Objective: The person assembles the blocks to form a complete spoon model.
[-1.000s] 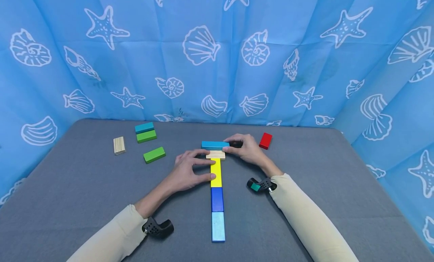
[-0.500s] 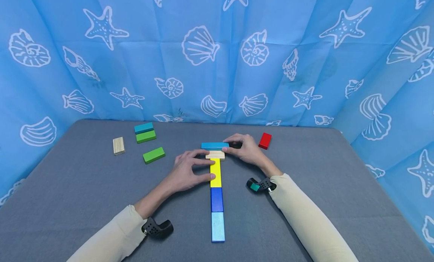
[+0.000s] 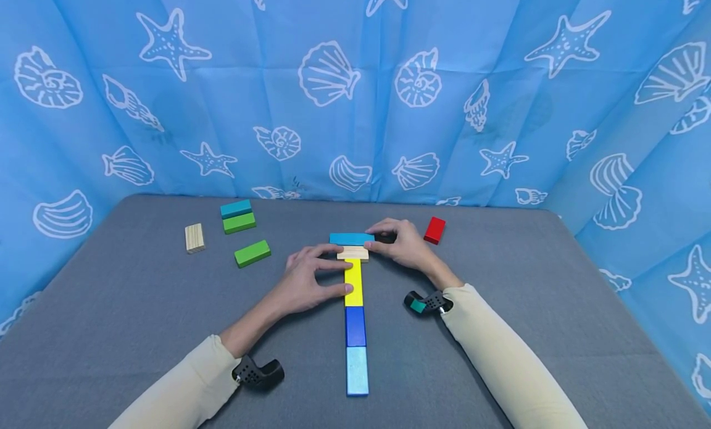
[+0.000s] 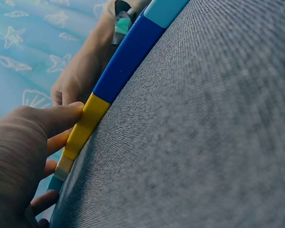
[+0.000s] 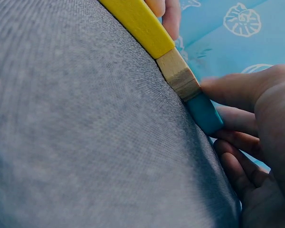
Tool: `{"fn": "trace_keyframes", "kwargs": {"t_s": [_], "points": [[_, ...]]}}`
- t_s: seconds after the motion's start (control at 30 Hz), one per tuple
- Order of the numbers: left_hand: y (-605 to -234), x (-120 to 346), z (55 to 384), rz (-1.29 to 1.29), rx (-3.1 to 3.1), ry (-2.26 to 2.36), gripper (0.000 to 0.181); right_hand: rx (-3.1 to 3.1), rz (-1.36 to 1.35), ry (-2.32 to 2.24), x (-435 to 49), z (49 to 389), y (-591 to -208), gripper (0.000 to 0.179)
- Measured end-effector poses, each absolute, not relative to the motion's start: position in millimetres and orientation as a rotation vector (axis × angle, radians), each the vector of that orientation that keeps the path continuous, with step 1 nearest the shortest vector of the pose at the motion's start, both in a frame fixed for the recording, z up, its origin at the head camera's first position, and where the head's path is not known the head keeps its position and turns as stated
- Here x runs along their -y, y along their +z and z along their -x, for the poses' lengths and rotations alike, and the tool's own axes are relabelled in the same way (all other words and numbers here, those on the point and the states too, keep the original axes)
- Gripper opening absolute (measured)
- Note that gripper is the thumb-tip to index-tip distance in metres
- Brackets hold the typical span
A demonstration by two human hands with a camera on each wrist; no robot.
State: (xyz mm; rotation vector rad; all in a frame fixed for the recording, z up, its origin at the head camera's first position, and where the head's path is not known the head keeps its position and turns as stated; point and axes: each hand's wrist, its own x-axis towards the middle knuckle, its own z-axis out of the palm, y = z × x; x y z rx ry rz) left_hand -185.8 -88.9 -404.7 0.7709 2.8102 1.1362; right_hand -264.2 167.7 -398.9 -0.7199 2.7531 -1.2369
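Toy blocks lie in a straight line: a light blue block (image 3: pixel 357 371), a dark blue block (image 3: pixel 355 326), a yellow block (image 3: pixel 353 283), then a plain wooden block (image 3: pixel 352 252) lying crosswise. Beyond it, also crosswise, is a teal block (image 3: pixel 351 239). My left hand (image 3: pixel 302 281) rests its thumb and forefinger on the yellow block, with another fingertip at the wooden block's left end. The right hand (image 3: pixel 404 244) pinches the right end of the teal block between thumb and fingers. In the right wrist view, the thumb tip covers the joint beside the wooden block.
At the back left lie a second teal block (image 3: pixel 236 208), a green block (image 3: pixel 240 223) against it, another green block (image 3: pixel 252 254) and a striped wooden block (image 3: pixel 195 238). A red block (image 3: pixel 435 230) lies beyond my right hand. A blue shell-print curtain (image 3: pixel 355 108) hangs behind the grey table (image 3: pixel 500 281).
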Motion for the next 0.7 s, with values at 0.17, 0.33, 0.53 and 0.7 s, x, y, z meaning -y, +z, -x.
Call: {"fn": "trace_keyframes", "kwargs": {"t_s": [0.17,0.33,0.53,0.7], "points": [[-404.5,89.1,185.7,-0.765,-2.806,1.135,0.044,-2.752,0.717,-1.229,-167.6,264.6,-398.7,0.028],[-404.6,89.4,185.9,-0.761,-2.802,1.133,0.044,-2.751,0.722,-1.228,-168.4,264.1,-398.3,0.029],[-405.0,89.3,186.3,-0.767,-2.807,1.129,0.044,-2.735,0.758,-1.230,-170.3,263.9,-398.9,0.030],[-405.5,89.8,186.1,-0.770,-2.801,1.136,0.044,-2.732,0.737,-1.230,-170.6,264.6,-398.9,0.031]]}}
